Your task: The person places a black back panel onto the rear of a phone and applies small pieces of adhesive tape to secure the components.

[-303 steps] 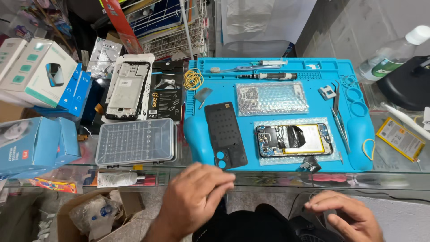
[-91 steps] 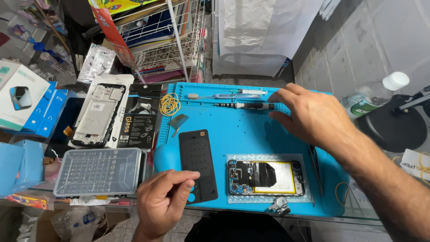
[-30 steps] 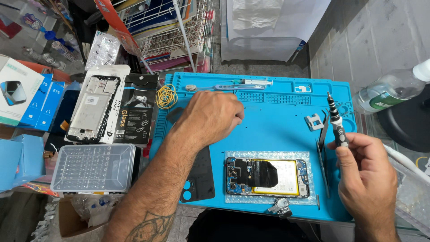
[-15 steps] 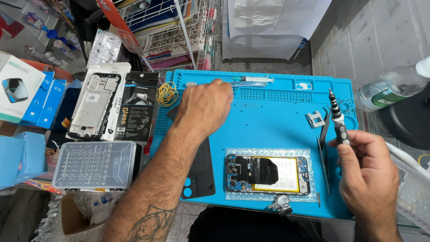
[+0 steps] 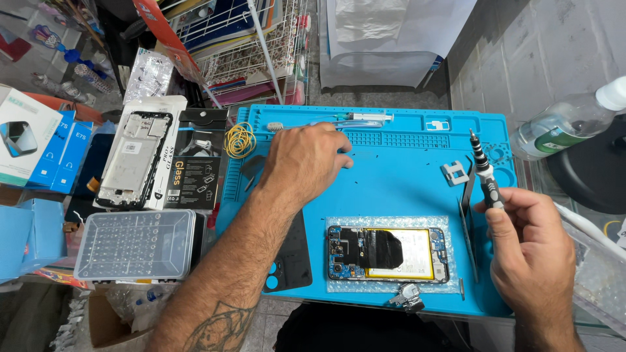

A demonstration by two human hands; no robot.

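Note:
A blue work mat (image 5: pixel 404 189) carries an opened phone (image 5: pixel 388 253) with its black and yellow insides up, lying on a sheet of bubble wrap. My left hand (image 5: pixel 303 163) lies palm down on the mat's upper left, fingers curled beside the ribbed tool slots; whatever is under them is hidden. A black back cover (image 5: pixel 290 257) lies partly under my left forearm. My right hand (image 5: pixel 531 254) holds a slim precision screwdriver (image 5: pixel 484 175) upright at the mat's right edge, tip pointing up. Tweezers (image 5: pixel 468 215) and a small grey part (image 5: pixel 454 173) lie just left of it.
Yellow rubber bands (image 5: pixel 240 140) sit at the mat's top left corner. Left of the mat are a clear compartment case (image 5: pixel 137 244), a bare phone frame (image 5: pixel 134 160) on a white box and a black flat package (image 5: pixel 199 173). A plastic bottle (image 5: pixel 567 124) lies at right.
My left hand has slid left and back across the mat toward its upper left corner. My right hand keeps the screwdriver upright in nearly the same place.

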